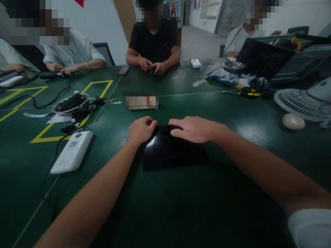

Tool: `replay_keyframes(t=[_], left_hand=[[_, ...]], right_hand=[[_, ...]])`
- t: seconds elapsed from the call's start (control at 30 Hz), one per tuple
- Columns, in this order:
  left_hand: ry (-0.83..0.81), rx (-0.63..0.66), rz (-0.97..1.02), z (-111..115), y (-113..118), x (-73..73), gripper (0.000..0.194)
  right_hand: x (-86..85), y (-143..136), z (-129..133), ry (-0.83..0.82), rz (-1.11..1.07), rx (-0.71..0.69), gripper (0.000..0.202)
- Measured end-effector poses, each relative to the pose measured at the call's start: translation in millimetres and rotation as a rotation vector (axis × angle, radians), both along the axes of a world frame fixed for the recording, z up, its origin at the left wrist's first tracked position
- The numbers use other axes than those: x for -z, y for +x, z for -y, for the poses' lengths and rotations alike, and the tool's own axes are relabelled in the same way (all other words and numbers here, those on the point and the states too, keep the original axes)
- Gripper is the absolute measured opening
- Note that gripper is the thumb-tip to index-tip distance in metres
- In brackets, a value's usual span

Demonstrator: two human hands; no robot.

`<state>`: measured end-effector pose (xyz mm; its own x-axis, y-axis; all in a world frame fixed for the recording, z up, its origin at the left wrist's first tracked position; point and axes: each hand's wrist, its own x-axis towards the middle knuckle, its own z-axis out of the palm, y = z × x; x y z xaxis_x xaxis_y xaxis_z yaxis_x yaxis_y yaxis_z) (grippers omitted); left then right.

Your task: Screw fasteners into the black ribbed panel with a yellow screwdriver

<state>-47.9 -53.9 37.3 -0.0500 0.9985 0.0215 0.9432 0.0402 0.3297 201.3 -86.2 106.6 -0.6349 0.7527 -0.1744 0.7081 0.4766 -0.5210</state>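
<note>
A glossy black flat panel-like object [176, 155] lies on the green table [196, 206] in front of me. My left hand [142, 130] is at its far left corner, fingers curled round a small dark piece [149, 122] that shows between thumb and fingers. My right hand [193, 129] reaches in from the right over the panel's far edge, its fingers closed on a small black part [176, 127]. Whether these dark pieces are joined to the panel cannot be made out.
A white power bank [72, 151] marked 22 and a bowl [71, 103] with black items stand left. Beyond my hands is a paper box [142, 102]. A white fan [300, 103], screwdrivers [248, 93] and a round object [293, 122] lie right. People sit opposite.
</note>
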Motion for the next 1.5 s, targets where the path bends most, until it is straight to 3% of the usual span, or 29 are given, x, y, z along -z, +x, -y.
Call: replay_keyframes(t=[0.13,0.3,0.4,0.5,0.57,0.63,0.73,0.87,1.0,1.1,1.2,1.37,1.5], left_hand=[[0.01,0.005,-0.014,0,0,0.1,0.043],[0.017,-0.008,-0.033,0,0,-1.4,0.045],[0.038,-0.008,0.006,1,-1,-2.1,0.046],[0.088,-0.013,0.084,1,-4,-0.5,0.045],[0.131,-0.027,0.143,0,-6,0.9,0.043],[0.184,-0.045,0.198,-2,-8,1.3,0.041],[0.272,-0.077,0.273,-5,-10,-2.7,0.037],[0.393,-0.077,0.354,-3,-6,-21.8,0.027],[0.435,0.031,0.381,14,9,-56.4,0.02],[0.437,0.143,0.342,34,23,-81.7,0.021],[0.39,0.281,0.246,53,35,-97.1,0.031],[0.296,0.469,-0.007,72,57,-101.4,0.054],[0.204,0.562,-0.199,73,77,-87.8,0.072]], right_hand=[[-1.3,-2,4,0.034,0.072,-0.009,0.048],[-21.7,16,3,0.163,0.006,0.061,0.083],[-25.6,45,-9,0.199,-0.181,0.216,0.069],[-4.1,81,-22,0.118,-0.067,0.375,0.053],[21.6,103,-26,0.101,0.113,0.496,0.048],[48.7,120,-25,0.139,0.163,0.573,0.049],[79.8,132,-13,0.233,0.14,0.659,0.048],[99.5,129,2,0.355,0.03,0.619,0.048],[105.6,131,4,0.405,-0.075,0.606,0.043],[105.7,141,-1,0.443,-0.115,0.711,0.037],[103.7,152,-4,0.451,-0.102,0.829,0.031],[102.1,159,-3,0.384,-0.041,0.818,0.034],[102.5,155,-1,0.371,0.005,0.712,0.036]])
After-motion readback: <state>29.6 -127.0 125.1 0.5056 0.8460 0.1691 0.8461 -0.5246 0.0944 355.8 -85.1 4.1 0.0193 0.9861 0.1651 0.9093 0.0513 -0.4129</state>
